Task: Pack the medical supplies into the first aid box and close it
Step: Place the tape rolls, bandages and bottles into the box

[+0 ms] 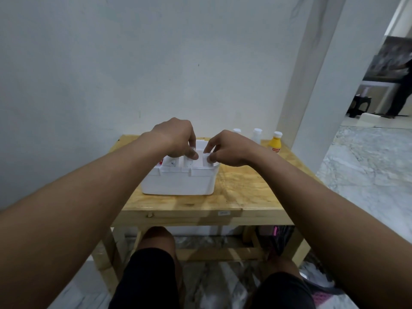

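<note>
A white first aid box stands open on the small wooden table. Both hands reach over its top. My left hand pinches a white item at the box's middle, fingertips down inside the rim. My right hand pinches a small white packet at the box's right side. Inside the box I see white dividers or packets and a bit of red at the left. What exactly the left fingers grip is partly hidden.
Two white-capped bottles and a yellow bottle stand at the table's back right corner. A white wall is behind, a pillar to the right, marble floor around. My knees are under the table's front edge.
</note>
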A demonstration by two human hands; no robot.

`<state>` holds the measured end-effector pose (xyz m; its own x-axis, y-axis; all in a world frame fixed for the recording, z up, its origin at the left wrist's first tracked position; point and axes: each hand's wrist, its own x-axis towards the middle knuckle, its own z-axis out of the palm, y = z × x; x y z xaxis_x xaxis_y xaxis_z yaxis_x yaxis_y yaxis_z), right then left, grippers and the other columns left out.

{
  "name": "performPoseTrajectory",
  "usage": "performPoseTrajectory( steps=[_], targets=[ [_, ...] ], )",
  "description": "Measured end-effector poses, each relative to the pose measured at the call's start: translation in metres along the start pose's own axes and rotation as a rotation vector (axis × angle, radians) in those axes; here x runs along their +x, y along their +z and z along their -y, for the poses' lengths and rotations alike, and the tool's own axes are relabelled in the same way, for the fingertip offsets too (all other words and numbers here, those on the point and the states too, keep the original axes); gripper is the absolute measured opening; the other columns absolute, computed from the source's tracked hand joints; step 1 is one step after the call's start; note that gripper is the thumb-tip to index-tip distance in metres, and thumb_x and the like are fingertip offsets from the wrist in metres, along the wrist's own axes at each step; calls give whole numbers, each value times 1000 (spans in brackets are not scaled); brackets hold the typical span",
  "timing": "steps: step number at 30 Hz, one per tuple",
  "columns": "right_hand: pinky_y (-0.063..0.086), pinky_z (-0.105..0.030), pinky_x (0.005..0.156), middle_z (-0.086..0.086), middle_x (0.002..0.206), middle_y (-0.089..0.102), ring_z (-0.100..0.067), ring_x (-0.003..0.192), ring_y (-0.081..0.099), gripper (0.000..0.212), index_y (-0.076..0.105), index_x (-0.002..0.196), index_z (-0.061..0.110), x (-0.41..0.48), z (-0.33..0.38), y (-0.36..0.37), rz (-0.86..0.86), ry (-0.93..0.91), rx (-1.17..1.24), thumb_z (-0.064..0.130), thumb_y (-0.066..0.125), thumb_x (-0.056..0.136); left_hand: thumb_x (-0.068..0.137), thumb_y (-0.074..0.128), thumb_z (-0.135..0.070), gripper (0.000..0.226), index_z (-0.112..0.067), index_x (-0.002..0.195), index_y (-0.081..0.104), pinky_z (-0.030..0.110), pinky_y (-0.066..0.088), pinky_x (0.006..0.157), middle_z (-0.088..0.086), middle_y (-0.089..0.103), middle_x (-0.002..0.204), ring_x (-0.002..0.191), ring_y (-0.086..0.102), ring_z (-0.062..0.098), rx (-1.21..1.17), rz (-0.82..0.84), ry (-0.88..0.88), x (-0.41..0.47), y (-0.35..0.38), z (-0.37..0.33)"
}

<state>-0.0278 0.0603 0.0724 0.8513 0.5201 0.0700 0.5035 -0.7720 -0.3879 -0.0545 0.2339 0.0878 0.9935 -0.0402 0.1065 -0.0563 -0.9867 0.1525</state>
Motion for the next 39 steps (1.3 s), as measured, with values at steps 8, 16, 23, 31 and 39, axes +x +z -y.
performPoseTrajectory(
  steps=[8,16,23,31,39],
  targets=[
    [55,-35,86,2,104,73,-16,96,65,24,76,106,25,1,2,1,35,5,11,25,71,82,75,81,-53,36,-28,99,76,31,39,72,-2,70,99,93,62,23,54,23,-14,-4,0,-4],
    [52,-26,72,5,96,71,-13,91,64,21,76,103,23,-1,3,-2,55,1,25,24,70,83,80,76,-54,36,-25,102,74,29,33,57,-7,60,70,58,48,7,24,85,-48,-8,0,-9],
    [49,-26,68,3,99,71,-15,91,63,22,76,102,21,-1,4,0,47,-5,23,33,71,84,88,63,-61,37,-29,103,75,35,37,78,-8,69,97,95,56,19,58,76,-29,-6,2,-4],
    [49,-29,74,5,98,68,-16,95,61,23,75,105,22,-1,6,1,49,-5,27,31,70,84,93,58,-56,34,-30,105,75,35,42,79,-6,70,102,97,58,20,69,76,-34,-9,1,-2],
    [49,-29,75,9,96,65,-16,97,60,25,75,104,25,-1,7,-1,52,14,34,26,64,82,92,59,-52,30,-29,102,77,40,55,87,-9,73,92,92,63,19,-5,93,-43,-9,-3,1]
  ],
)
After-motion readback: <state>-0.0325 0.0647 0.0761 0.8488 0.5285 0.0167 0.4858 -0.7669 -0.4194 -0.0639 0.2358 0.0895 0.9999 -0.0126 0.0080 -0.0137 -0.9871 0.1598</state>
